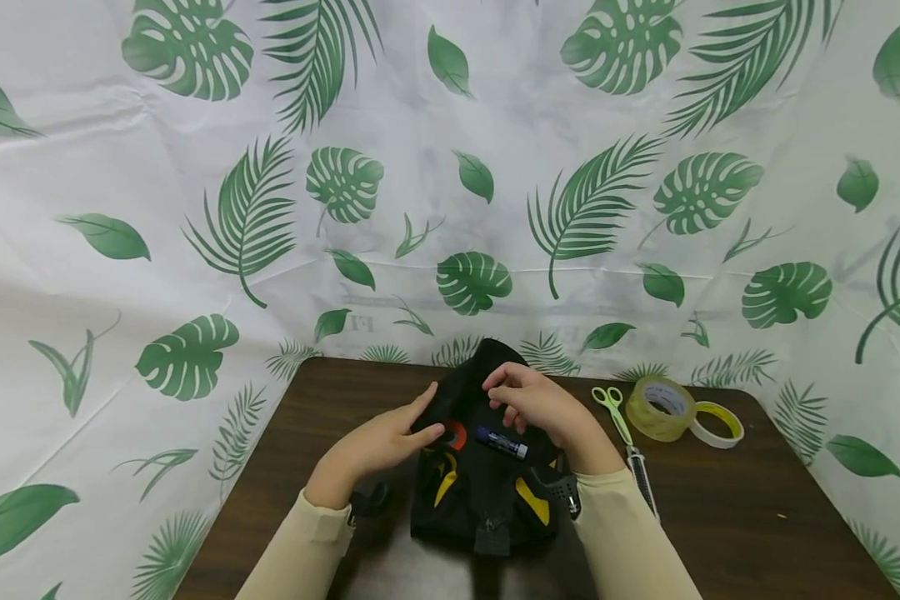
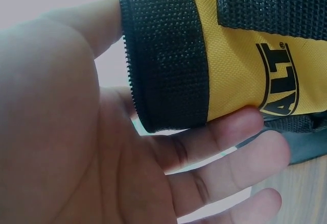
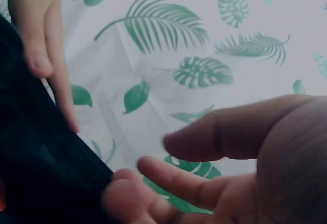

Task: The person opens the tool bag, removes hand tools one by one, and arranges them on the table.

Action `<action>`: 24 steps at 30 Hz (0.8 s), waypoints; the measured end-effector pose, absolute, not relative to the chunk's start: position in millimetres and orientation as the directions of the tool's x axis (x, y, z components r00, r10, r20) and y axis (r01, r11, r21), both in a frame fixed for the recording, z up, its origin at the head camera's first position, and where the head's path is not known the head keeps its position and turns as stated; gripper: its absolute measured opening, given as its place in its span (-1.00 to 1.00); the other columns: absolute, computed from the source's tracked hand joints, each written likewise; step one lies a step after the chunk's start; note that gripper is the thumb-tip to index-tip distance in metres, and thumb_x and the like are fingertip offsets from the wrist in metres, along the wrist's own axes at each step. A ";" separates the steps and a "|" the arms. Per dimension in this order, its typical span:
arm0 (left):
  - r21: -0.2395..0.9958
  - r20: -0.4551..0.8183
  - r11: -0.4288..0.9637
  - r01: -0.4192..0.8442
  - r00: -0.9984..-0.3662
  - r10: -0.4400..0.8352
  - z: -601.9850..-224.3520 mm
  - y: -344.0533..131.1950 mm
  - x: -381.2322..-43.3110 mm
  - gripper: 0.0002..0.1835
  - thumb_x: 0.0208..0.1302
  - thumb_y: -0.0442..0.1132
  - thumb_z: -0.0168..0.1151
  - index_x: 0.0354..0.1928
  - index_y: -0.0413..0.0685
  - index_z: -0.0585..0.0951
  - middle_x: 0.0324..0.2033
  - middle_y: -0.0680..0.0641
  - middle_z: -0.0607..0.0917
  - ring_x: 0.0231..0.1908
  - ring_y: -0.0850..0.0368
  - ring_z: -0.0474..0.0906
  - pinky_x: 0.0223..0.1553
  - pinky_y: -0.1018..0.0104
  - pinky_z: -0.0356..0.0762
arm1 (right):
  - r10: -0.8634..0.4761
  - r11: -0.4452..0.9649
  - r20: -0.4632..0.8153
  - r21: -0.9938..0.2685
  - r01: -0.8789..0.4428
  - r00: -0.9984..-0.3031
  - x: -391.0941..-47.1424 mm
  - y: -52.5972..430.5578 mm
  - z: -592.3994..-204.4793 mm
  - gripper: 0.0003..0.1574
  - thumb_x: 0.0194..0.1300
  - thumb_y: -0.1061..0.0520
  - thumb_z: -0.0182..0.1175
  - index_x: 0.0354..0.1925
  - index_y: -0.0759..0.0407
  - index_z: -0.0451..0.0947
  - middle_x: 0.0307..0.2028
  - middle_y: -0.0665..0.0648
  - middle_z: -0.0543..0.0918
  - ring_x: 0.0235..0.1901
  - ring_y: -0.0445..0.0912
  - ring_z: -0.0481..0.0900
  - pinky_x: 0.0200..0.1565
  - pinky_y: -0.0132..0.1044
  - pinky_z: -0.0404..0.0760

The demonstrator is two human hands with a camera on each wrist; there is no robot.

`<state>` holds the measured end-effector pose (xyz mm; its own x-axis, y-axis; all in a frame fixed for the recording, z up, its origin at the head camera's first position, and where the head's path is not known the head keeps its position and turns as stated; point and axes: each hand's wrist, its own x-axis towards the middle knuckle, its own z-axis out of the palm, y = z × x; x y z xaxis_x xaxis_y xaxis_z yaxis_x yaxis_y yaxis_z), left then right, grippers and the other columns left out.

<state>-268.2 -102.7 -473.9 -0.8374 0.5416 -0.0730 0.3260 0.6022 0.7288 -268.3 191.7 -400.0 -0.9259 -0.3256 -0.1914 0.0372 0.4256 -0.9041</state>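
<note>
A black and yellow tool bag (image 1: pixel 461 517) with a zipper edge (image 2: pixel 130 66) stands on the table in front of me. My left hand (image 1: pixel 375 450) holds its left rim, the thumb on one side of the wall and the fingers along the yellow outside. My right hand (image 1: pixel 543 408) hovers over the bag, fingers loosely bent and nothing between them in the right wrist view. Below its fingertips, a small dark blue tube with a pale end (image 1: pixel 502 443) shows against the black of the bag. An orange-red ring (image 1: pixel 456 435) appears beside the left thumb.
Right of the bag lie scissors with light green handles (image 1: pixel 611 402), a slim grey knife-like tool (image 1: pixel 642 479), a wide roll of clear tape (image 1: pixel 652 429) and a narrower white-and-yellow tape roll (image 1: pixel 731 437). A leaf-patterned white sheet (image 1: pixel 420 208) hangs behind the dark wooden table (image 1: pixel 780 558).
</note>
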 end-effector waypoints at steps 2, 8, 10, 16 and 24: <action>0.730 -0.069 0.598 0.331 -0.835 0.546 -474.3 -103.1 -268.7 -0.07 0.60 0.44 0.01 0.77 0.50 -0.18 0.75 0.12 0.05 0.69 -0.03 0.19 0.68 -0.21 0.18 | -0.347 0.467 -0.212 -0.884 0.028 -0.914 -274.2 187.9 -397.2 -0.70 0.69 0.04 0.11 0.21 0.16 0.55 0.02 0.30 0.65 -0.31 0.07 0.63 -0.30 -0.22 0.62; 0.739 -0.066 0.587 0.331 -0.832 0.551 -476.2 -103.3 -270.1 -0.08 0.60 0.43 0.02 0.77 0.51 -0.18 0.74 0.09 0.10 0.67 -0.05 0.25 0.65 -0.23 0.24 | -0.403 0.544 -0.251 -0.839 -0.009 -0.880 -293.6 179.0 -402.2 -0.64 0.66 -0.01 0.20 0.20 0.20 0.59 -0.03 0.22 0.71 -0.24 0.08 0.70 -0.14 -0.10 0.70; 0.737 -0.073 0.592 0.327 -0.832 0.550 -476.8 -103.2 -270.2 -0.07 0.60 0.45 0.02 0.77 0.53 -0.19 0.74 0.10 0.10 0.67 -0.05 0.25 0.65 -0.23 0.24 | -0.409 0.579 -0.281 -0.815 -0.009 -0.868 -299.6 177.2 -407.2 -0.69 0.64 0.00 0.23 0.13 0.18 0.62 -0.06 0.20 0.72 -0.22 0.08 0.71 -0.13 -0.09 0.72; 0.735 -0.082 0.597 0.321 -0.832 0.549 -476.5 -103.4 -270.1 -0.06 0.59 0.46 0.01 0.77 0.50 -0.18 0.74 0.10 0.09 0.68 -0.04 0.21 0.66 -0.23 0.21 | -0.396 0.718 -0.396 -0.696 -0.011 -0.828 -315.8 173.5 -416.7 -0.83 0.60 0.02 0.27 -0.07 0.09 0.66 -0.16 0.16 0.69 -0.27 0.02 0.70 -0.24 -0.20 0.69; 0.730 -0.084 0.602 0.323 -0.832 0.549 -473.8 -104.3 -269.6 -0.08 0.60 0.45 0.01 0.77 0.52 -0.17 0.74 0.11 0.07 0.71 -0.05 0.15 0.69 -0.22 0.15 | -0.355 0.889 -0.500 -0.441 -0.120 -0.790 -327.0 168.6 -425.3 -0.57 0.56 0.02 0.33 -0.48 0.05 0.49 -0.59 -0.01 0.30 -0.66 -0.15 0.18 -0.51 -0.26 0.30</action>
